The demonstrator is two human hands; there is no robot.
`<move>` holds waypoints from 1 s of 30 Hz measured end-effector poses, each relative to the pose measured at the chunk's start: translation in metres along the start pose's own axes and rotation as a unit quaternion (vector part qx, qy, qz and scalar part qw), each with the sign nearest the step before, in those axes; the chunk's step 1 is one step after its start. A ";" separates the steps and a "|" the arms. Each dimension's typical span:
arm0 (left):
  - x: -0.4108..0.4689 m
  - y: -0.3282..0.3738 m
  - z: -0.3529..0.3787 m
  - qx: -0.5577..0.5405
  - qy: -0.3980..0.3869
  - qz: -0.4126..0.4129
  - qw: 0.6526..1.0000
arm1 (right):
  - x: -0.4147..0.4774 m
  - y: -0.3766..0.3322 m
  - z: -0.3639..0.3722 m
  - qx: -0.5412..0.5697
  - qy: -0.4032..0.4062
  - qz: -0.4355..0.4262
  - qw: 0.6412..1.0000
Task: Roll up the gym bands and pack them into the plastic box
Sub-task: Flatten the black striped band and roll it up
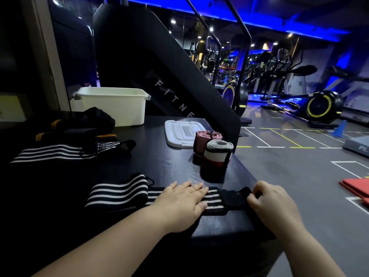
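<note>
Black-and-white striped band (119, 193) is lying flat at bench (159, 160) front edge; flat L hand (183, 202) is pressing it, R hand (273, 202) is pinching its black end, prob. starting the roll. Next needs tight even turns leftward.

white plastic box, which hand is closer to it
Left. The left hand lies flat on the striped band, nearer the camera, right of the box; the right hand pinches the band's black end farther right.

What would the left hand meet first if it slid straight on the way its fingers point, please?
Most likely the right hand, pinching the black end of the striped band that the left hand presses flat; the line is only roughly judged.
</note>
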State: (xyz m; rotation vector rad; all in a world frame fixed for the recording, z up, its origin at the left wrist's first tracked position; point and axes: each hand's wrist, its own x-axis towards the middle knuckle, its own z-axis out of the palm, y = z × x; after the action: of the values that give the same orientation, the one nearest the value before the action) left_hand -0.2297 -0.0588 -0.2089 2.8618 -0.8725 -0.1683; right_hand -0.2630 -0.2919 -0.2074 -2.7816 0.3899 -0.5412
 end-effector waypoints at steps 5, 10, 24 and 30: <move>0.003 -0.002 0.004 0.000 0.017 -0.002 1.000 | -0.004 -0.034 0.010 0.086 0.123 -0.172 0.974; 0.000 -0.003 0.003 -0.017 0.024 -0.001 1.000 | -0.008 -0.058 0.031 0.041 0.020 -0.254 0.966; -0.017 -0.013 0.000 -0.006 0.017 -0.024 1.000 | -0.001 -0.018 0.016 0.040 0.000 -0.192 0.980; -0.016 -0.012 0.002 0.000 0.024 -0.031 0.999 | -0.007 -0.021 0.005 0.078 -0.023 -0.157 0.984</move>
State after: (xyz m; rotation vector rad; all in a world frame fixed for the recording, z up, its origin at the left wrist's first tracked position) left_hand -0.2365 -0.0406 -0.2117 2.8825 -0.7768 -0.1061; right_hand -0.2625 -0.2694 -0.2076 -2.7095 -0.1027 -0.5481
